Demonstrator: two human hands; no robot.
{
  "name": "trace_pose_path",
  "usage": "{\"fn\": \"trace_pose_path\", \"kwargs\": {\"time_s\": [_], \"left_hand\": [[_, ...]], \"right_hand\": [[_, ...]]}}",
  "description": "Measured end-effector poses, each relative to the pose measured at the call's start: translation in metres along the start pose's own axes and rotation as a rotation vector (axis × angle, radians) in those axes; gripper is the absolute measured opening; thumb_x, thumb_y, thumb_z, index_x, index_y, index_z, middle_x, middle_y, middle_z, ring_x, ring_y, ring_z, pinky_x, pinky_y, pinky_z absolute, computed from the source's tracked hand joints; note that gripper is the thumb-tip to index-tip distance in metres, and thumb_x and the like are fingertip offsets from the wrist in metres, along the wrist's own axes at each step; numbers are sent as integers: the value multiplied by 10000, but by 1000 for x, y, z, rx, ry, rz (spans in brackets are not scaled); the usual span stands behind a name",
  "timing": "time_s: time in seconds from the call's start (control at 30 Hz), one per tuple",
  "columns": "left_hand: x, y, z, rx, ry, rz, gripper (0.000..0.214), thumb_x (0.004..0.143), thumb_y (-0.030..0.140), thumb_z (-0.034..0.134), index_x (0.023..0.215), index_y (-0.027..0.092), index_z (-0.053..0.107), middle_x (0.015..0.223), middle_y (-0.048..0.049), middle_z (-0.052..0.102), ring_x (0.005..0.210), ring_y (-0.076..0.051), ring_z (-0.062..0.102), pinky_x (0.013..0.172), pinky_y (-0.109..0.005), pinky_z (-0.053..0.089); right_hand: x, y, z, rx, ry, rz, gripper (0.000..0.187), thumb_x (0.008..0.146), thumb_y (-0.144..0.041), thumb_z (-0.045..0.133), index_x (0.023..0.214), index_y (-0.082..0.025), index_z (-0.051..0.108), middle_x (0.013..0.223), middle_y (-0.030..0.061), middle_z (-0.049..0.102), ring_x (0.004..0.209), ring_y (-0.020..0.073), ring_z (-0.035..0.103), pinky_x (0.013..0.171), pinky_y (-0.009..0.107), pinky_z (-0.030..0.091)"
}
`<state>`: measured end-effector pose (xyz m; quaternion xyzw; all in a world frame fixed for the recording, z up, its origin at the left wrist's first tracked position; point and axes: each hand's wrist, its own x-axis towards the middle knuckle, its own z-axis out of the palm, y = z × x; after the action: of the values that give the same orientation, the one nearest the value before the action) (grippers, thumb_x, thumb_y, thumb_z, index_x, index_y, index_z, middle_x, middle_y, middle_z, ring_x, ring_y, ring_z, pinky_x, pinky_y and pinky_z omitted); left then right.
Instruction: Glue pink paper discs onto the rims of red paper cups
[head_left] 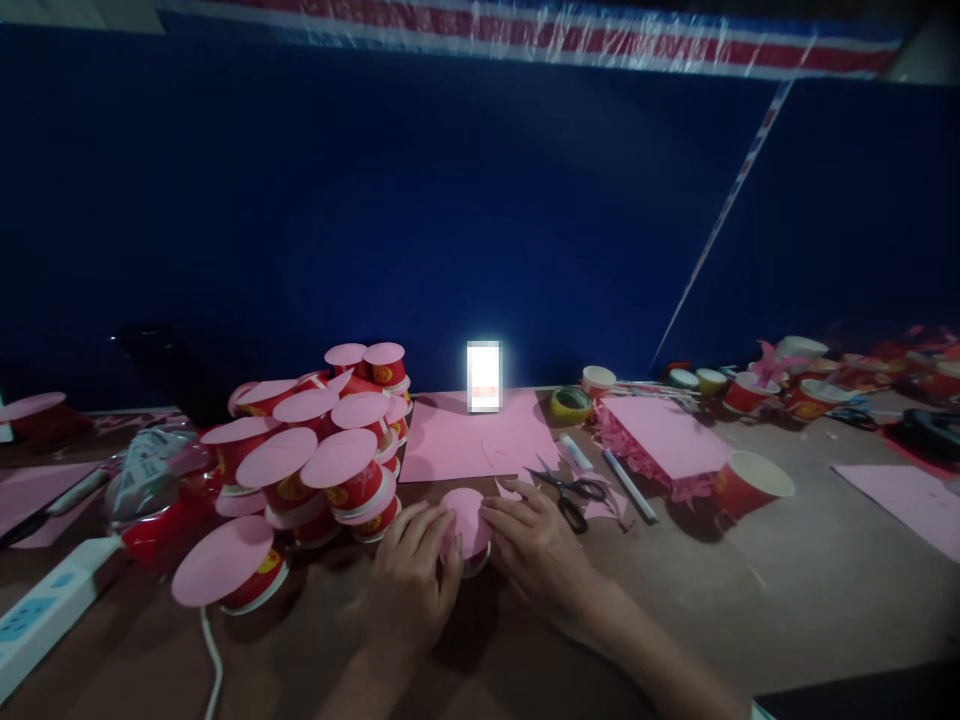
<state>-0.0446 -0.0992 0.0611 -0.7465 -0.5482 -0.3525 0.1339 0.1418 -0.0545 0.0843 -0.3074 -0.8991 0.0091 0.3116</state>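
A small red paper cup with a round pink paper lid stands on the brown table between both hands. My left hand curls around its left side, fingers pressing the lid's edge. My right hand presses the lid's right edge with closed fingers. Just left of the hands rises a pile of several red cups with pink lids. Black-handled scissors lie just beyond my right hand.
A pink paper sheet and a lit phone sit behind the cup. A fringed pink paper stack, an open red cup, tape roll, pen lie right. A power strip lies left.
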Motion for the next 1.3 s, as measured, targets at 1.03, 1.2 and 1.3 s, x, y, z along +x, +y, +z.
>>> {"fn": "trace_pose_path", "kwargs": {"time_s": [1.03, 1.2, 1.3], "left_hand": [[-13, 7, -10, -5, 36, 34, 213, 800, 150, 558, 1008, 156, 600, 943, -93, 658, 952, -248, 565, 856, -417, 460], [-12, 6, -13, -24, 32, 26, 250, 806, 165, 548, 1054, 164, 574, 968, -101, 638, 950, -240, 567, 855, -410, 460], [-20, 3, -12, -37, 65, -26, 300, 809, 207, 546, 1105, 162, 534, 1004, -116, 621, 962, -245, 572, 851, -411, 466]], "right_hand": [[0, -4, -4, 39, -40, 1, 286, 823, -103, 494, 1073, -179, 610, 1124, 76, 657, 1035, 209, 593, 1017, 443, 406], [1, -3, -6, 66, -21, 16, 337, 810, -84, 507, 1128, -169, 579, 1149, 72, 646, 1066, 198, 578, 1029, 414, 398], [-4, 1, -4, 105, -20, 62, 385, 800, -71, 498, 1167, -172, 555, 1159, 78, 639, 1090, 213, 557, 1019, 415, 404]]}}
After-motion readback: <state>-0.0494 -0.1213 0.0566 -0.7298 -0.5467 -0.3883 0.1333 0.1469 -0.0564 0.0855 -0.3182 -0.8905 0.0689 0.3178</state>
